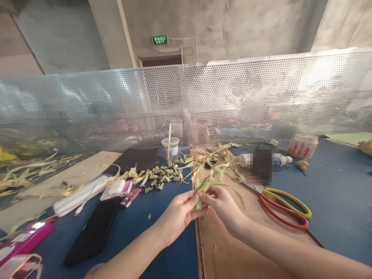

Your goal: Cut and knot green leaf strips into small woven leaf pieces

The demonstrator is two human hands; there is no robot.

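Note:
My left hand (184, 209) and my right hand (219, 201) meet above the seam between the blue table and a brown board. Both are closed, pinching a pale green strip of dried leaf (202, 186) between thumbs and fingers. Its lower end is partly hidden by my fingers. Just beyond lies a loose heap of long dried leaves (221, 159). Left of the heap is a pile of small knotted green pieces (162, 176). Scissors (279, 205) with one red and one yellow handle rest to the right of my right hand.
A lidded plastic cup (171, 148) with a straw stands before the perforated metal screen (238, 97). On the left lie a black phone (94, 228), a white power strip (80, 195), a magenta device (27, 238) and leaf strips (17, 178). A clear jar (302, 145) stands at the right.

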